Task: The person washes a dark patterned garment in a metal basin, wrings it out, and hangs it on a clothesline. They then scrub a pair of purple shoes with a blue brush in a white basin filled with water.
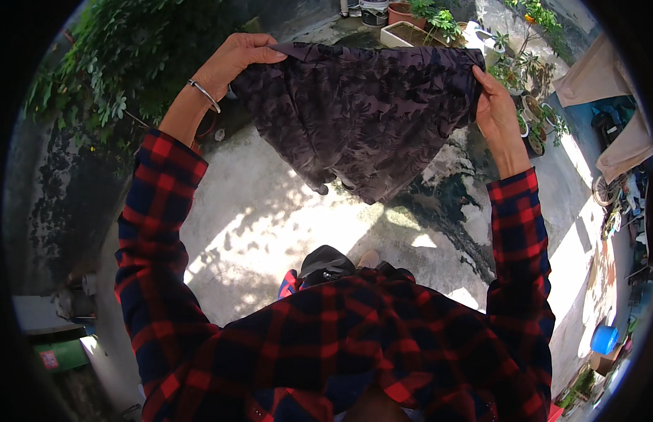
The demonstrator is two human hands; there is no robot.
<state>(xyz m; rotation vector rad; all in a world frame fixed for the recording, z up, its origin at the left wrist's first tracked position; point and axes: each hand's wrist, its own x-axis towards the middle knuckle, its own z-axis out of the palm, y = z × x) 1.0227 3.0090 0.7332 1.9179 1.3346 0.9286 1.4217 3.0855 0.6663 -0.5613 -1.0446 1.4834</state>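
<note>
A dark purple-grey patterned garment (368, 111) hangs stretched between my two hands, out in front of me. It looks like a pair of shorts or trousers, but the folds hide its full shape. Its top edge runs nearly straight, and the cloth narrows towards the bottom. My left hand (242, 55) pinches the upper left corner, thumb on the near side; a metal bangle (204, 95) circles that wrist. The upper right corner is gripped by my right hand (494, 103), with the thumb over the edge. Red and navy checked sleeves cover both forearms.
Sunlit concrete floor (242, 211) lies below, with a dark stain on the right. A leafy bush (115, 58) grows at the left wall. Potted plants (437, 26) line the back right. Beige cloth (595, 74) hangs at the right, above a bicycle wheel (605, 191) and a blue container (604, 339).
</note>
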